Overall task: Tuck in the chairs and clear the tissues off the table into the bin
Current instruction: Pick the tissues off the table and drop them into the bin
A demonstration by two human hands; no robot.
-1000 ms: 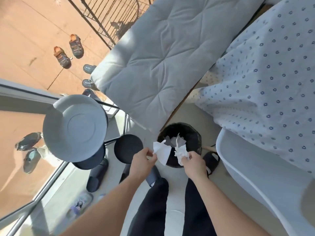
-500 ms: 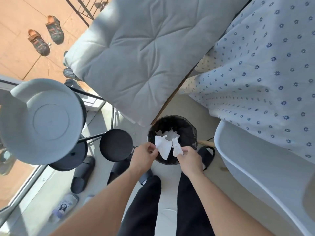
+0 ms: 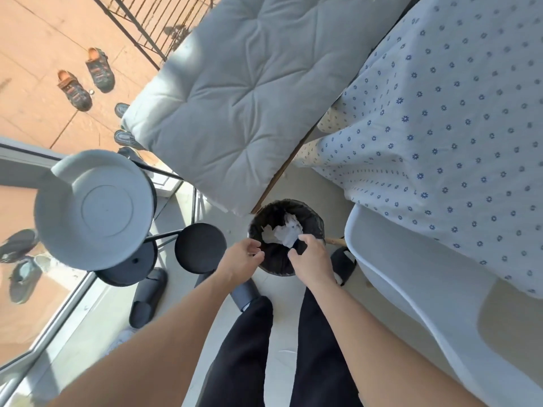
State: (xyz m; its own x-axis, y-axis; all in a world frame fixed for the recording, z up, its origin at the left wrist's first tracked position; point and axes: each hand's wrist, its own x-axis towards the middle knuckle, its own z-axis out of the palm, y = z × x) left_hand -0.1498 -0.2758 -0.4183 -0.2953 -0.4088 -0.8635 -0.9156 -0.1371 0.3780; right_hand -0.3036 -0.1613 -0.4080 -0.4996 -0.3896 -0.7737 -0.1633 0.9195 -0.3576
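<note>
— Item: tissues (image 3: 286, 232). Where were they?
— Inside the bin (image 3: 318, 223), crumpled white. Your left hand (image 3: 241, 261) hung loosely open at its rim; your right hand (image 3: 313, 255), fingers spread, held nothing — best to release low over the bin.

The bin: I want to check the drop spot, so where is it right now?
In the head view the bin stands on the floor at centre, just ahead of both hands, between the grey cushion and the white chair, with white tissues inside.

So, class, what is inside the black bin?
Crumpled white tissues lie in the black-lined bin; the right hand covers part, and the bottom is hidden.
</note>
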